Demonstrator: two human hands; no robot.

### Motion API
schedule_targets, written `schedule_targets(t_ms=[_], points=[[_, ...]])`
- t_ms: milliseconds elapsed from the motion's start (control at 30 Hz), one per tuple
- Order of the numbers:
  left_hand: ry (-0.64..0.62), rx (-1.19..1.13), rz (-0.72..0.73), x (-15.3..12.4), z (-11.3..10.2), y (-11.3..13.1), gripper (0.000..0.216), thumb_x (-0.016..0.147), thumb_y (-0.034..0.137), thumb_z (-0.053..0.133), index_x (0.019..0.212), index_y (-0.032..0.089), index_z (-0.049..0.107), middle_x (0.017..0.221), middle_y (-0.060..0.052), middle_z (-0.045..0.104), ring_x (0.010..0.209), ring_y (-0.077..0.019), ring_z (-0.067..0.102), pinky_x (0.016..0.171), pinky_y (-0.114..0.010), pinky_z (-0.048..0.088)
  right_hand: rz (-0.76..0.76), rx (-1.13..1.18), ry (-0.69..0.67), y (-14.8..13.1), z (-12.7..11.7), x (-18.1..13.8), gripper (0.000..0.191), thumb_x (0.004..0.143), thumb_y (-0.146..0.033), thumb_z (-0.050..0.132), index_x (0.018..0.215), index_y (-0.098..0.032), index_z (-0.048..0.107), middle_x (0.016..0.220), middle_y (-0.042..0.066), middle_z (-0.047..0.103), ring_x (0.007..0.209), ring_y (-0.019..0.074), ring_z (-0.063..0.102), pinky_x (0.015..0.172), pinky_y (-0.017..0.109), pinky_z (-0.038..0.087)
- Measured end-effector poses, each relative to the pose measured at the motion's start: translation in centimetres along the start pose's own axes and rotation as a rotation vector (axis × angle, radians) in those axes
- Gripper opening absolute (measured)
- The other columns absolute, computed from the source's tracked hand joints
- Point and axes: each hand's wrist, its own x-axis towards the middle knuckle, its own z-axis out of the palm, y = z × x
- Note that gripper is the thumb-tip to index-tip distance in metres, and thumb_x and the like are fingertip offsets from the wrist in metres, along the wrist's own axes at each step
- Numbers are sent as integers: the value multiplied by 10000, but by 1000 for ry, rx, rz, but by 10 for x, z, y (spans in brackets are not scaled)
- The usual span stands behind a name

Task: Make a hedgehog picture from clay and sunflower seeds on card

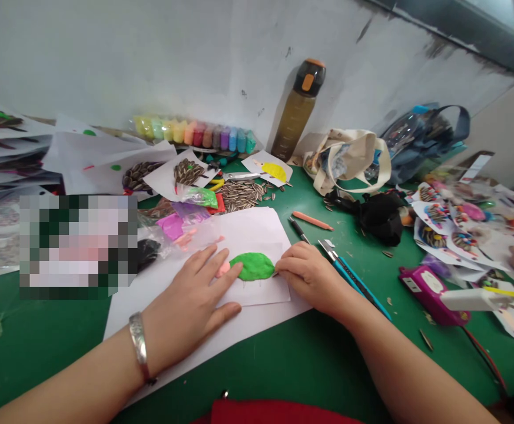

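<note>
While the left hand (204, 281) lies on the card (277, 293), its fingers spread wide, the index tip rests on the left end of the green clay (255, 267), and the pink clay (222, 270) shows between 2 fingers. At the right end the right hand (307, 269) has its fingers narrow and bunched; something small seems to poke out, but I cannot tell whether they grip it. The card sits on a sheet (248, 227) on the bench (195, 388).

As I judge it, the base is done: the green oval is full and smooth. The 2 pencilled legs (245, 284) below it are bare, and no seeds (241, 195) are on the green. Against a seeded card (188, 172) nearby, this piece looks less than 1/2 finished.
</note>
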Motion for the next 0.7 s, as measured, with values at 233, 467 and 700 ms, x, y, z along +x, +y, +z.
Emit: schedule_targets(t_ms=[233,467,700], points=[[8,-5,-2,0,1,0,534,914,480,483,1330,148,521,1413,-193,460,1380,-375,285,1092,-551,316,-5,-36,-6,-5,0,-1,180,939,-195,499,884,-182,670,858,49,635,839,180,499,778,339,375],[-1,4,-1,0,0,0,529,914,470,484,1334,150,521,1409,-194,463,1381,-375,282,1090,-552,322,-9,-78,-16,-12,-1,-1,177,930,-182,506,858,-173,668,833,53,619,844,186,485,772,341,352],[5,-1,-3,-1,0,0,531,910,473,490,1332,152,523,1408,-194,462,1377,-377,287,1087,-549,325,-25,-93,17,-16,3,-2,155,899,-128,517,853,-166,660,827,50,615,830,184,475,758,340,340]])
